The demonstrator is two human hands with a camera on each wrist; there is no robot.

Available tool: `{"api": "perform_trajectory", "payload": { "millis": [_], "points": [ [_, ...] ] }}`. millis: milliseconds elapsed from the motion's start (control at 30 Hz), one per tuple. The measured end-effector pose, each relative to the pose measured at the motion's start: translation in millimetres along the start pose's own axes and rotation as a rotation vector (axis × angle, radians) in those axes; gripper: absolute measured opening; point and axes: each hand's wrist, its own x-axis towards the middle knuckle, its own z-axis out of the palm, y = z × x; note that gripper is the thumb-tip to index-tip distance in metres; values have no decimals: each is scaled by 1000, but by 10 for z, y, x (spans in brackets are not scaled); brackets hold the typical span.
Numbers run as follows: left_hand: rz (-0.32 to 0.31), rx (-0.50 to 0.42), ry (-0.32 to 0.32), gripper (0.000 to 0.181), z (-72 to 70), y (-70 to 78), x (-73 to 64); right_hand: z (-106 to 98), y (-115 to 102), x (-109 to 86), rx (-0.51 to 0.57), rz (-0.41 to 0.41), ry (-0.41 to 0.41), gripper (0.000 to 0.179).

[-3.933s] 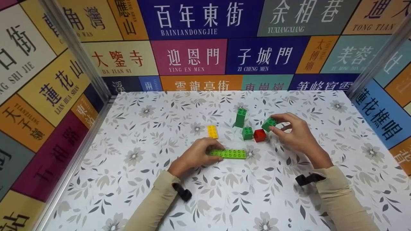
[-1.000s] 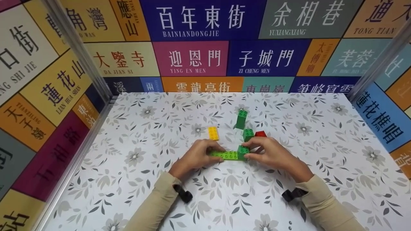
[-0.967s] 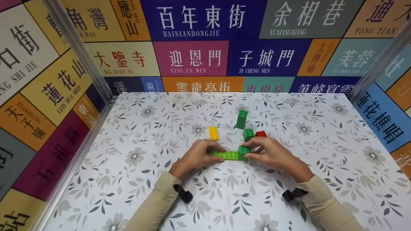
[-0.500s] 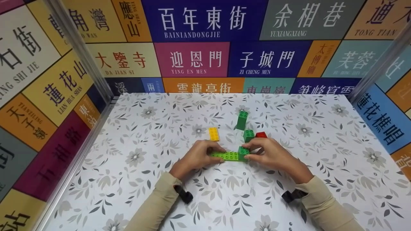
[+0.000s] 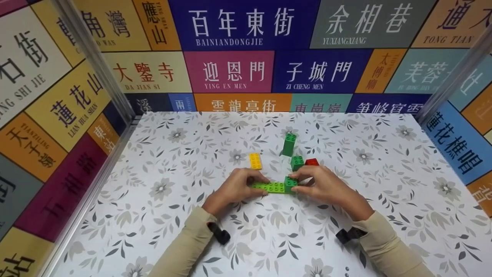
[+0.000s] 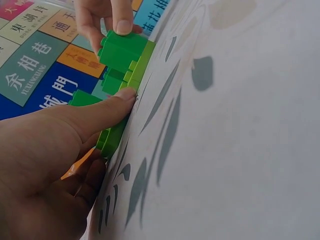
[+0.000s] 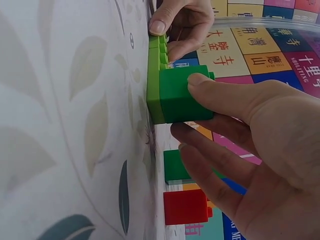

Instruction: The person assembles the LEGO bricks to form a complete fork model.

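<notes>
In the head view we see the left hand (image 5: 233, 187) at 9 o'clock on the long lime-green plate (image 5: 275, 187), its narrow grip pinching that end between thumb and fingers. The plate lies flat on the surface (image 5: 269, 238), a white cover printed with grey flowers and leaves. The right hand (image 5: 326, 187) comes in from 3 o'clock, and its grip holds the square green brick (image 7: 177, 95), which sits studs-up on the plate's 3 o'clock end; from the right wrist we see the thumb against the brick's side.

Taking the plate as our dial, we find the yellow brick (image 5: 255, 161) at 11 o'clock, the tall green brick (image 5: 289, 145) standing at 1 o'clock, the spare green brick (image 5: 297, 163) between 1 and 2, and the red brick (image 5: 312, 162) at 2 o'clock, just beside the spare one and partly hidden by the right hand. Beyond 12 o'clock we see a wall of coloured sign panels (image 5: 229, 71).
</notes>
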Motion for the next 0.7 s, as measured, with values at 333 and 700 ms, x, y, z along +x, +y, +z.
{"api": "perform_trajectory", "payload": {
  "millis": [333,700],
  "points": [
    [-25,-6,-16,33,18,6,3,-24,18,-21,-32,-13,-1,33],
    [0,-14,-14,32,-12,-8,8,-31,40,19,41,4,-33,36]
  ]
}}
